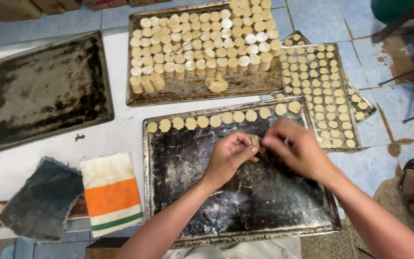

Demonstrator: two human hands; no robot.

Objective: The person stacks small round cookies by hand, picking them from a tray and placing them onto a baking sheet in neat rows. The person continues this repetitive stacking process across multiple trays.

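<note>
over the dark tray [178,201], left hand [227,158] pinching a half-hidden dough stack [255,140], right hand [299,149] fingertips curled, grip unclear

An empty dark tray [44,91] lies beside folded cloths [111,192].

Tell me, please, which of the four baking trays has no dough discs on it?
The dark tray at far left: it is bare. The near tray has one row, the far one holds stacks, the right one is filled.

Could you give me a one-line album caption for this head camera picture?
Two hands, left hand and right hand, hold a small stack of dough discs over a dark baking tray.
</note>
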